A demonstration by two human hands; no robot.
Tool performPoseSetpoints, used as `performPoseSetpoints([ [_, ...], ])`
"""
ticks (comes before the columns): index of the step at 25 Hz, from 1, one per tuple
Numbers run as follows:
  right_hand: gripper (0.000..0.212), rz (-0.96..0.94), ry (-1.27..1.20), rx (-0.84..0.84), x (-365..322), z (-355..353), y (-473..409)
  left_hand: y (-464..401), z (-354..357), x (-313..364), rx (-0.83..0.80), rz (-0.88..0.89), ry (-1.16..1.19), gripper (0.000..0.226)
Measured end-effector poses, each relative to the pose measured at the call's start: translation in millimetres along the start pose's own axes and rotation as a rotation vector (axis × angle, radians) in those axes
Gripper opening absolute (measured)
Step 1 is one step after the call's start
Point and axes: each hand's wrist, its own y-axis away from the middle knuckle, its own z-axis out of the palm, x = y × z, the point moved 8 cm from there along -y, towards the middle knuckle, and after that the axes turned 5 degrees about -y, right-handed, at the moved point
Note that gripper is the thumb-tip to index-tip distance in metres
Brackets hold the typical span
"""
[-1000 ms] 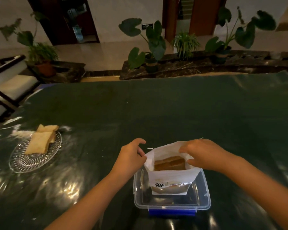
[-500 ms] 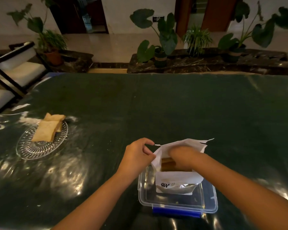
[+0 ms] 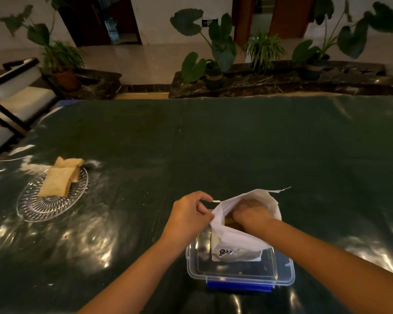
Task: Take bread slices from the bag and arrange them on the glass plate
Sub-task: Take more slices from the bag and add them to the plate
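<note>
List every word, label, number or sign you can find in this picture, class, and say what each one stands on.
"鲜": a large black character, apparently this one, printed on the front of the white bread bag, which stands in the clear plastic container.
Small print beside that character: too small to read.
Dark wall sign behind the plants: it bears a pale mark, too blurred to read.
No other text shows.

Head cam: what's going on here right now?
A person is unpacking bread. The left hand pinches the white bag's rim open while the right hand reaches inside toward the loaf. The bag stands in a clear plastic container. Two bread slices already lie overlapping on the glass plate.
</note>
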Motion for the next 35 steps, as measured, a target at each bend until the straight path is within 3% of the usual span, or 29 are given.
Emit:
performPoseSetpoints([
  [3, 0.036, -0.029, 0.021, 0.005, -0.7, -4.3, 7.9, 2.1, 0.8, 1.6, -0.004, 0.003, 0.003, 0.035],
  [8, 0.03, -0.251, 0.088, 0.088, 1.4, -19.1, 30.6, 4.1, -1.8, 6.1, -0.001, 0.017, 0.026, 0.033],
  [15, 0.041, -0.172, -0.032, -0.052, 15.1, -6.2, 26.6, 6.2, 4.8, 8.9, -0.009, 0.033, 0.027, 0.03],
  [21, 0.029, -0.265, 0.023, 0.089, 14.7, -15.3, 34.8, 9.7, 4.1, 6.8, 0.014, 0.053, 0.05, 0.029],
  [26, 0.037, -0.388, -0.127, 0.204, 12.1, -46.9, 61.2, 10.1, -1.9, 5.6, 0.047, 0.074, 0.044, 0.028],
  [35, 0.027, -0.508, -0.439, 0.366, 34.2, -96.4, 105.8, 6.4, -6.8, 3.7, 0.1, 0.11, 0.054, 0.024],
])
